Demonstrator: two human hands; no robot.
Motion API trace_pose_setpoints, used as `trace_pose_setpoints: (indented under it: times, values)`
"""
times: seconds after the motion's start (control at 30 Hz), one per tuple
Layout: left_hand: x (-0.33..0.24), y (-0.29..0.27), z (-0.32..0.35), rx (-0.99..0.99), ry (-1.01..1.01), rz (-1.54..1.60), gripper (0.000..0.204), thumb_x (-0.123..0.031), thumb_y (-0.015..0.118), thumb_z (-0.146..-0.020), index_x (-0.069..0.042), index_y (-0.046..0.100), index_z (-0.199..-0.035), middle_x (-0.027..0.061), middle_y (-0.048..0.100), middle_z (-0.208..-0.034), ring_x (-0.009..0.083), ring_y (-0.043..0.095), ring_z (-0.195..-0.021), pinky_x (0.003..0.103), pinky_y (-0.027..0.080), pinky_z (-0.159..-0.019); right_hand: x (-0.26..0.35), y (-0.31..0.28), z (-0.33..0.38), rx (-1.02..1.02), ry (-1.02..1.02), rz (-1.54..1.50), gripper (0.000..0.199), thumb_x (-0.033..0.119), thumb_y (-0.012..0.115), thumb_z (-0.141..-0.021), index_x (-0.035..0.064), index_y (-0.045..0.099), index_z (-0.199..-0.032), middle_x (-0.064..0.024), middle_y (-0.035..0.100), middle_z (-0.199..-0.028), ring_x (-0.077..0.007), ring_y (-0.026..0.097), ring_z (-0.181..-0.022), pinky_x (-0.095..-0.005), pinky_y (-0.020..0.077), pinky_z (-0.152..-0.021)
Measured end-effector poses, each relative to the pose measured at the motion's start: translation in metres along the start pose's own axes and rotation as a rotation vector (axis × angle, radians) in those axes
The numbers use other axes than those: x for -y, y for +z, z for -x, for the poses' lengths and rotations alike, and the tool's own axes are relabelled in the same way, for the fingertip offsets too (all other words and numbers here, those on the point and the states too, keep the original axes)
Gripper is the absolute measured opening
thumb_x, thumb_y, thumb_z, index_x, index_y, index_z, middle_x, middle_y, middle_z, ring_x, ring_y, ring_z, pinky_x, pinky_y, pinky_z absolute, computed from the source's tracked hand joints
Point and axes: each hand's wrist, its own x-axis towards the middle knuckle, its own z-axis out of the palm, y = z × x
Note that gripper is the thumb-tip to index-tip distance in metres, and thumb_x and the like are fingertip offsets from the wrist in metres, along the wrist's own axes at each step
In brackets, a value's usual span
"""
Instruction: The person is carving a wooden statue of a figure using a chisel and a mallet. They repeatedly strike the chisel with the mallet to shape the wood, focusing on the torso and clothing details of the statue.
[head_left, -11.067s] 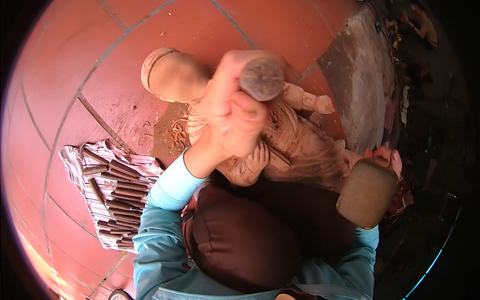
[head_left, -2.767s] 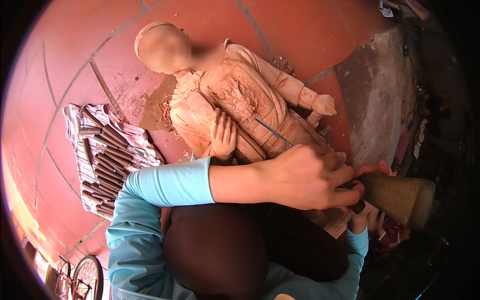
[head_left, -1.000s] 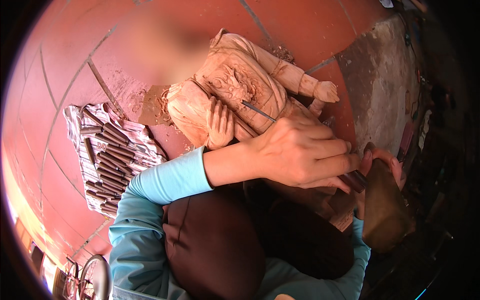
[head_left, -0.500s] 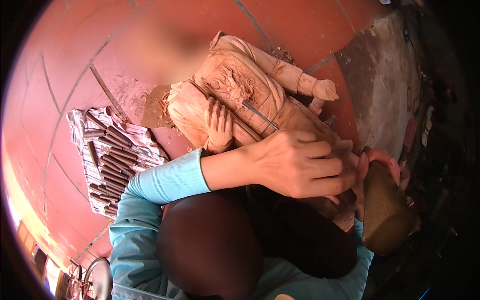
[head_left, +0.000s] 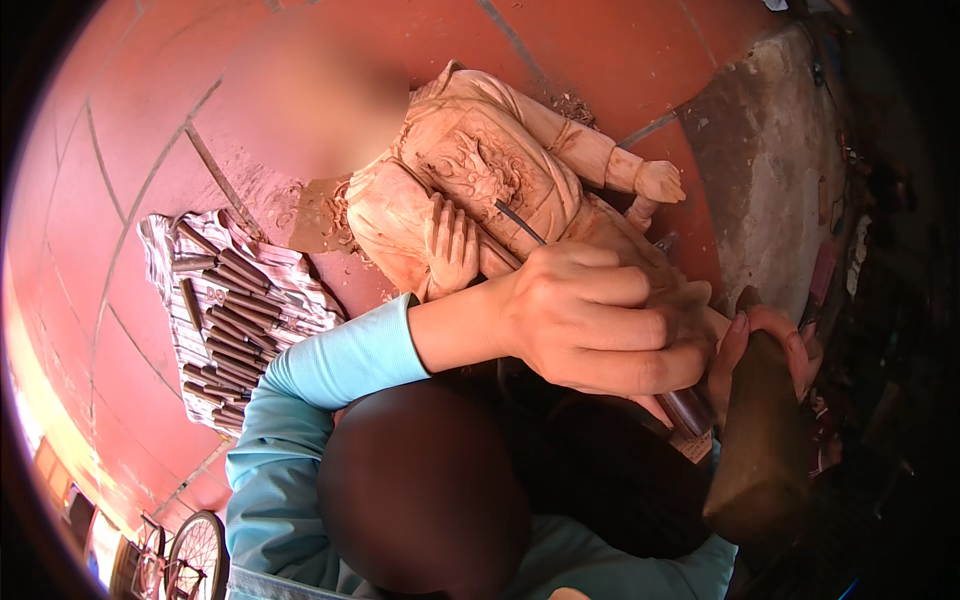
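Note:
A carved wooden statue (head_left: pixel 400 215) of a robed figure lies on the floor in front of me, with raised swirling relief on its chest. My left hand (head_left: pixel 600 320) is closed around a chisel (head_left: pixel 688 410). The thin metal blade reaches to the relief's lower edge, and the dark handle end sticks out below my fingers. At the right, my right hand (head_left: pixel 765 330), partly in shadow, is wrapped around the narrow end of a wooden mallet (head_left: pixel 762 440). The mallet's thick end hangs down, close to the chisel's handle end.
Several dark-handled chisels (head_left: pixel 235 345) lie on a striped cloth (head_left: pixel 165 270) at the left. Wood shavings (head_left: pixel 340 225) are scattered beside the statue on red tiles (head_left: pixel 150 140). A grey slab (head_left: pixel 770 160) is at the right, a bicycle (head_left: pixel 195 560) at lower left.
The mallet's thick end has swung left toward the chisel's handle end. My left hand and the chisel have tilted slightly, showing more of the handle. The whole view has shifted a little.

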Motion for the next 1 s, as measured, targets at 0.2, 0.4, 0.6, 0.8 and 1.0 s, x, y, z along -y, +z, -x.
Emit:
trace_pose_setpoints:
  times: [0.2, 0.4, 0.6, 0.8, 1.0]
  values:
    - [-0.001, 0.003, 0.004, 0.078, -0.009, -0.089, 0.010, -0.017, 0.066, -0.079, -0.015, 0.071, -0.088, -0.0069, 0.053, -0.067, 0.0047, 0.037, -0.049, 0.019, 0.023, -0.041, -0.019, 0.018, 0.010, -0.040, -0.026, -0.154, 0.066, -0.013, 0.059, -0.080, 0.0087, 0.028, -0.133, -0.0134, 0.053, -0.083, -0.0211, 0.052, -0.069, -0.0358, 0.0459, -0.065]
    - [-0.001, 0.007, 0.004, 0.111, -0.069, -0.158, 0.021, -0.029, 0.069, -0.076, -0.015, 0.068, -0.091, -0.0071, 0.050, -0.068, 0.0059, 0.044, -0.053, 0.020, 0.032, -0.044, -0.017, 0.006, 0.000, 0.058, -0.024, -0.211, 0.067, -0.014, 0.060, -0.080, 0.0063, 0.027, -0.135, -0.0154, 0.054, -0.087, -0.0208, 0.050, -0.066, -0.0320, 0.0457, -0.062]
    - [0.001, 0.011, 0.001, 0.115, -0.153, -0.153, 0.026, -0.033, 0.072, -0.074, -0.016, 0.068, -0.094, -0.0072, 0.049, -0.067, 0.0066, 0.046, -0.054, 0.020, 0.037, -0.046, -0.014, 0.005, 0.002, 0.029, 0.034, 0.025, 0.058, -0.010, 0.064, -0.080, 0.0003, 0.035, -0.129, -0.0153, 0.056, -0.088, -0.0185, 0.054, -0.069, -0.0289, 0.0464, -0.066]
    - [-0.001, 0.000, -0.011, 0.076, -0.069, -0.310, 0.030, -0.032, 0.071, -0.072, -0.018, 0.070, -0.099, -0.0085, 0.055, -0.073, 0.0060, 0.045, -0.055, 0.019, 0.033, -0.044, -0.022, 0.005, 0.020, 0.057, 0.065, 0.089, 0.060, -0.009, 0.067, -0.078, -0.0034, 0.034, -0.128, -0.0132, 0.056, -0.085, -0.0172, 0.054, -0.069, -0.0275, 0.0465, -0.068]
    - [-0.010, 0.008, 0.000, 0.278, -0.092, -0.152, 0.038, -0.035, 0.071, -0.073, -0.014, 0.070, -0.106, -0.0063, 0.053, -0.074, 0.0064, 0.047, -0.057, 0.019, 0.037, -0.047, 0.002, 0.002, 0.006, 0.110, 0.211, 0.046, 0.054, -0.003, 0.064, -0.083, -0.0021, 0.034, -0.129, -0.0093, 0.057, -0.084, -0.0155, 0.055, -0.073, -0.0302, 0.0468, -0.077]
